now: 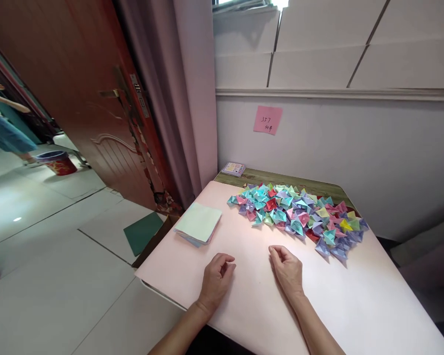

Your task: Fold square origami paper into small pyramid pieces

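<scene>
My left hand (217, 280) rests on the pale pink tabletop (244, 291), fingers loosely curled, with a small gap between thumb and forefinger and nothing in it. Just beyond it lies a stack of square paper sheets (199, 222), pale green on top with other colours at its edges. My right hand (287, 268) lies farther right with its fingertips drawn together; no object shows in them. Past that hand spreads a heap of small folded paper boats (281, 215) in turquoise, purple, pink, red and yellow.
A small stack of printed cards (234, 169) sits at the table's back left corner. On the wall is a pink note (268, 120). A green sheet (143, 232) lies low beside the table. Left stand a brown door (96, 98), a red bucket (61, 165) and another person (3, 123).
</scene>
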A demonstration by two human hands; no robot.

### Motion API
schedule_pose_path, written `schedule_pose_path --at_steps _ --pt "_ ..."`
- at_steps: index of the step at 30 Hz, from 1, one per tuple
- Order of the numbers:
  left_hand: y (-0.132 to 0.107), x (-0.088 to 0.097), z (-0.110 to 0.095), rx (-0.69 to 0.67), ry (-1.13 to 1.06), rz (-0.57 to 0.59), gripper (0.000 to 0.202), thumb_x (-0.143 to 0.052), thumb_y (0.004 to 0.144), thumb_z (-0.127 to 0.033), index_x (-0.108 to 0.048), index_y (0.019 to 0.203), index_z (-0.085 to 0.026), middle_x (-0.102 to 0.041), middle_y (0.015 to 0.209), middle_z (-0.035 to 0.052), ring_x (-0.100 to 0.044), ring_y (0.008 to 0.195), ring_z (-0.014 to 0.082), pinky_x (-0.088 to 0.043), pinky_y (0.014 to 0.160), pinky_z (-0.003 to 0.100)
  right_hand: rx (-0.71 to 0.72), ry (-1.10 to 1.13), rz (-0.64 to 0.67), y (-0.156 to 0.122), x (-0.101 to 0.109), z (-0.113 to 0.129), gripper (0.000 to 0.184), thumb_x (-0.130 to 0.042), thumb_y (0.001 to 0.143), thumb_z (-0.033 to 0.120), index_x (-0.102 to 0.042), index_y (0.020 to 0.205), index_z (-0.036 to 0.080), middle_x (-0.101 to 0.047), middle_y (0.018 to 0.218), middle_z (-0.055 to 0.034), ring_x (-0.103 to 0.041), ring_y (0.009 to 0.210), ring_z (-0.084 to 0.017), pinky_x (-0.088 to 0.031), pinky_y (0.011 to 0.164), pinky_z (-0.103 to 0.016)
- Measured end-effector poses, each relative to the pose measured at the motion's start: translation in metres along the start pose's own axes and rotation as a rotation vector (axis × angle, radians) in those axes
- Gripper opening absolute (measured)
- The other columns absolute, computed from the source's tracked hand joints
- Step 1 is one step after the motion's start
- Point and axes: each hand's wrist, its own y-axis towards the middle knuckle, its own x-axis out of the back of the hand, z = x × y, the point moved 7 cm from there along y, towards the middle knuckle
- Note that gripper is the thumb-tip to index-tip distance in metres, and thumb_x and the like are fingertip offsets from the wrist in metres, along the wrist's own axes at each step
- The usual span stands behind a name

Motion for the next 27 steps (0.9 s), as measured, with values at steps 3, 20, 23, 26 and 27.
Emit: schedule_pose_path --at_steps 3,20,23,26,27 --pt "0.016 0.021 -0.004 -0.066 0.137 -0.136 0.014 -0.054 0.086 -0.026 -0.063 0.095 -0.022 -0.064 0.099 0.0061 -0.062 0.083 0.0190 -0.052 0.079 0.033 0.020 -0.017 0.022 -0.002 -0.002 0.001 0.039 -0.053 0.085 0.053 -0.072 0.086 0.019 -0.073 0.072 -0.0037 -0.066 0.063 -0.020 -0.049 0.064 -0.027" --pt "0.071 0.053 0.030 0.115 0.630 -0.054 0.023 -0.053 0.087 -0.027 -0.063 0.105 -0.017 -0.064 0.113 0.0118 -0.054 0.113 0.0262 -0.039 0.096 0.035 0.033 -0.082 0.022 -0.001 0.002 -0.014 0.039 -0.057 0.080 0.055 -0.074 0.086 0.021 -0.074 0.072 -0.0039 -0.067 0.065 -0.022 -0.046 0.060 -0.027" --pt "0.077 0.062 0.034 0.162 0.599 -0.053 0.019 -0.053 0.086 -0.025 -0.066 0.097 -0.015 -0.065 0.107 0.0124 -0.057 0.107 0.0268 -0.041 0.092 0.035 0.043 -0.050 0.026 -0.002 0.002 -0.013 0.040 -0.056 0.081 0.055 -0.074 0.088 0.020 -0.075 0.074 -0.0046 -0.066 0.065 -0.022 -0.046 0.060 -0.027" --pt "0.081 0.067 0.040 0.166 0.585 -0.032 0.025 -0.057 0.083 -0.030 -0.065 0.101 -0.015 -0.065 0.111 0.0125 -0.056 0.108 0.0285 -0.040 0.092 0.037 0.031 -0.013 0.028 -0.002 0.001 -0.012 0.039 -0.056 0.081 0.054 -0.073 0.088 0.020 -0.075 0.076 -0.0048 -0.066 0.067 -0.022 -0.047 0.062 -0.027" --pt "0.082 0.067 0.042 0.167 0.575 -0.011 0.032 -0.063 0.078 -0.032 -0.064 0.105 -0.015 -0.063 0.114 0.0127 -0.055 0.111 0.0298 -0.040 0.093 0.038 0.026 -0.004 0.028 -0.002 0.001 -0.012 0.039 -0.056 0.081 0.054 -0.073 0.088 0.019 -0.075 0.076 -0.0048 -0.066 0.067 -0.021 -0.047 0.063 -0.027"
